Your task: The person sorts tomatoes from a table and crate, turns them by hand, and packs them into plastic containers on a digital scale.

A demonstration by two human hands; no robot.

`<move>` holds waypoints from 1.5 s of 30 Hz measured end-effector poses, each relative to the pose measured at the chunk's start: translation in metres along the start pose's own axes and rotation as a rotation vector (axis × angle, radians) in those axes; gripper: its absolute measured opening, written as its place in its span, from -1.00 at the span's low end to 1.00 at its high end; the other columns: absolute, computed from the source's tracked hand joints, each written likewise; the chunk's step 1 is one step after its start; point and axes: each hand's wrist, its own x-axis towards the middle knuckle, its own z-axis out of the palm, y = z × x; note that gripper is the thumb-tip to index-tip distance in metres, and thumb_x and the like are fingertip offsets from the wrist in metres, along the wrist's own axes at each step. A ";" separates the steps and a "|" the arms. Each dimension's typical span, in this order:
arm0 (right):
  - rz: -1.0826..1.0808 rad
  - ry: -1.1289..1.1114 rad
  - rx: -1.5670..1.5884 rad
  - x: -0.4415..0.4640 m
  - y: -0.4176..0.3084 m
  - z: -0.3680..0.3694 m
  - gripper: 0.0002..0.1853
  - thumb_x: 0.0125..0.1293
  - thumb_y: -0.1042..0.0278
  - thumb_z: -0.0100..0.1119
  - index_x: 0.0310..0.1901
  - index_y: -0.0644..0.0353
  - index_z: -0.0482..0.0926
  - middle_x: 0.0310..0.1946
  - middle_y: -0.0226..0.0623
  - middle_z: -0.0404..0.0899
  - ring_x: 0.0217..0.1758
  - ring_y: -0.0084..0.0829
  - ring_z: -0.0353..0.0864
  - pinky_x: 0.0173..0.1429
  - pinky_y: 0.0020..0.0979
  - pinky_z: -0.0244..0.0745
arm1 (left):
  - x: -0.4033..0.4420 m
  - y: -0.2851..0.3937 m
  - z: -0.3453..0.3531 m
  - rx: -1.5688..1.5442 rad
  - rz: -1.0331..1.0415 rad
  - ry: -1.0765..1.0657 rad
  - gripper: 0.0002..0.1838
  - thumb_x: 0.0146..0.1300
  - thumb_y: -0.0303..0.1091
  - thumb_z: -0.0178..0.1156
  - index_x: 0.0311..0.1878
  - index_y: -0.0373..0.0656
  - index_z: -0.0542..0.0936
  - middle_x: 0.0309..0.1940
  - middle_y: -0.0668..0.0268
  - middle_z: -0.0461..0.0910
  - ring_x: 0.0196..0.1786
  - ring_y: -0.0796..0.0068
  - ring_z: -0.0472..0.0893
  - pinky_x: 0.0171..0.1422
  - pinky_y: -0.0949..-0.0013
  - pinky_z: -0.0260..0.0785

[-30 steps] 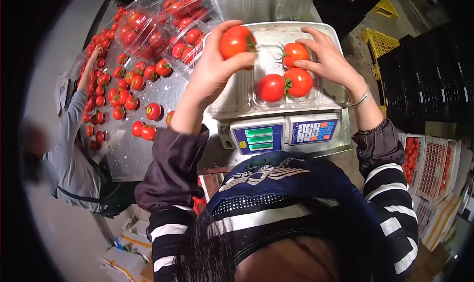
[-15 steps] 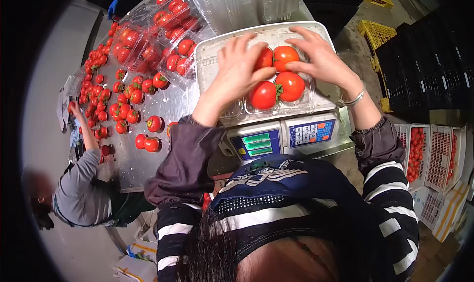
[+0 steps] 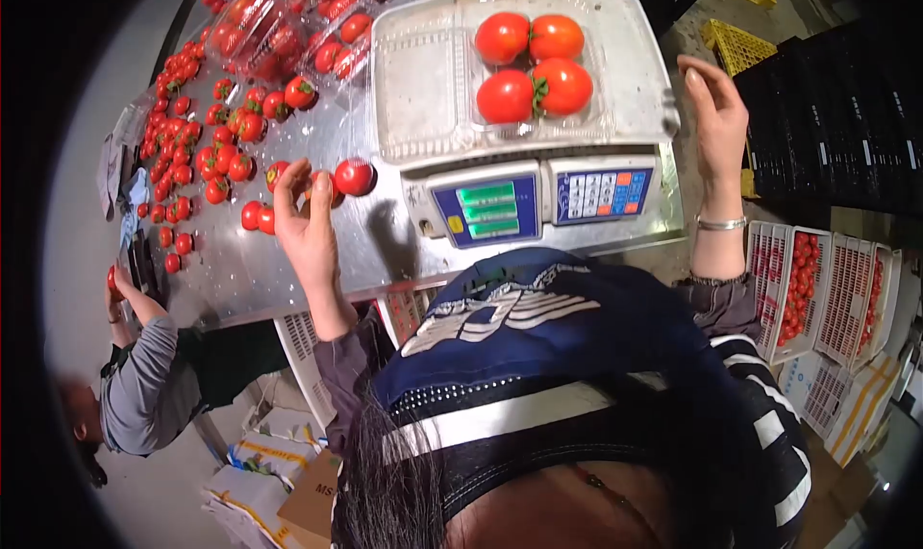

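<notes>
My left hand [image 3: 310,224] is over the metal table beside a few loose tomatoes, its fingers apart. A red tomato [image 3: 355,177] lies just to the right of its fingertips, and another is partly hidden behind them. My right hand [image 3: 717,118] hangs in the air off the right edge of the scale, thumb and fingers apart, holding nothing. On the pan of the digital scale [image 3: 615,20] sits an open clear plastic clamshell box [image 3: 586,131] with several large tomatoes [image 3: 506,96] in it. Its lid [image 3: 423,83] is folded out to the left. The green displays [image 3: 490,210] are lit.
Many loose tomatoes [image 3: 223,160] spread over the metal table [image 3: 317,270]. Filled clear boxes [image 3: 260,35] stand at the back left. A co-worker [image 3: 144,386] holds a tomato at the far left. Crates of tomatoes [image 3: 798,289] and black crates [image 3: 836,126] stand at the right.
Both hands have left the tomatoes in the box. The left went down-left to the loose tomatoes, the right out past the scale. The view has shifted, so the scale appears higher.
</notes>
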 end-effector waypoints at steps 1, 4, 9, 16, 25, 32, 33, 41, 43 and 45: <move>0.018 -0.009 0.000 0.000 0.000 0.001 -0.76 0.21 0.35 0.15 -0.12 0.25 0.55 -0.26 -0.44 0.55 -0.18 -0.63 0.45 -0.09 -0.62 0.33 | -0.005 0.000 -0.002 0.005 0.032 -0.005 -0.67 0.18 -0.40 0.16 0.00 -0.30 0.42 -0.17 0.25 0.41 -0.11 0.56 0.41 -0.12 0.51 0.37; -0.068 -0.074 -0.022 -0.007 0.002 0.005 -0.77 0.26 0.37 0.08 -0.10 0.27 0.54 -0.16 -0.37 0.55 -0.10 -0.61 0.46 0.03 -0.59 0.32 | -0.016 0.008 -0.005 0.053 0.067 -0.020 -0.64 0.15 -0.40 0.20 0.00 -0.31 0.42 -0.18 0.23 0.44 -0.11 0.53 0.43 -0.11 0.48 0.40; -0.074 -0.090 0.086 -0.012 0.004 0.007 -0.77 0.24 0.34 0.11 -0.11 0.25 0.55 -0.19 -0.38 0.57 -0.13 -0.62 0.48 -0.02 -0.60 0.33 | -0.031 0.008 -0.010 0.096 0.103 0.025 -0.63 0.14 -0.39 0.21 -0.01 -0.32 0.43 -0.20 0.22 0.47 -0.12 0.51 0.45 -0.08 0.48 0.39; -0.082 -0.122 0.112 -0.009 0.012 0.006 -0.77 0.23 0.33 0.13 -0.13 0.23 0.57 -0.21 -0.39 0.58 -0.14 -0.63 0.49 -0.05 -0.58 0.35 | -0.044 0.013 -0.006 0.059 0.021 -0.035 -0.64 0.13 -0.40 0.22 -0.02 -0.30 0.44 -0.21 0.26 0.50 -0.14 0.55 0.47 -0.09 0.50 0.36; -0.027 -0.097 -0.019 0.020 0.001 0.054 -0.71 0.23 0.26 0.13 -0.05 0.19 0.52 -0.11 -0.37 0.52 -0.07 -0.58 0.46 -0.02 -0.55 0.35 | -0.057 0.035 0.050 -0.398 -0.365 -0.534 -0.63 0.25 -0.33 0.06 0.09 -0.28 0.37 -0.18 0.16 0.51 -0.25 0.48 0.52 -0.26 0.53 0.35; -0.115 -0.175 -0.083 0.071 0.038 0.083 -0.67 0.23 0.18 0.09 -0.11 0.27 0.54 -0.17 -0.24 0.53 -0.21 -0.48 0.51 -0.09 -0.54 0.38 | -0.020 0.022 0.100 -1.023 -0.738 -0.539 -0.71 0.26 -0.26 0.04 -0.04 -0.25 0.43 -0.27 0.19 0.51 -0.32 0.45 0.52 -0.30 0.53 0.35; -0.093 -0.255 -0.124 0.070 0.035 0.081 -0.65 0.23 0.16 0.08 -0.09 0.26 0.53 -0.15 -0.22 0.52 -0.21 -0.46 0.52 -0.10 -0.52 0.40 | -0.010 0.020 0.100 -1.034 -0.729 -0.537 -0.71 0.26 -0.26 0.04 -0.04 -0.25 0.43 -0.27 0.19 0.51 -0.32 0.45 0.52 -0.30 0.53 0.35; 0.027 -0.539 -0.261 0.018 -0.025 0.053 -0.71 0.14 0.39 0.15 -0.10 0.28 0.47 -0.32 -0.32 0.49 -0.40 -0.57 0.52 -0.35 -0.59 0.41 | 0.054 0.008 0.082 -0.707 -0.548 -0.375 -0.72 0.21 -0.26 0.12 -0.12 -0.26 0.44 -0.44 0.35 0.44 -0.41 0.54 0.47 -0.40 0.55 0.28; 0.072 -0.579 -0.261 0.020 -0.021 0.054 -0.72 0.13 0.43 0.16 -0.11 0.28 0.46 -0.36 -0.33 0.49 -0.43 -0.59 0.51 -0.38 -0.62 0.40 | 0.054 0.006 0.089 -0.624 -0.514 -0.275 -0.71 0.19 -0.33 0.13 -0.08 -0.29 0.39 -0.47 0.33 0.44 -0.47 0.59 0.45 -0.45 0.57 0.29; 0.220 -0.569 -0.084 0.026 -0.003 0.061 -0.70 0.13 0.45 0.16 -0.09 0.27 0.38 -0.41 -0.36 0.46 -0.49 -0.61 0.48 -0.41 -0.62 0.37 | 0.051 0.002 0.094 -0.578 -0.507 -0.226 -0.69 0.19 -0.37 0.13 -0.06 -0.30 0.36 -0.48 0.32 0.45 -0.50 0.61 0.44 -0.47 0.58 0.30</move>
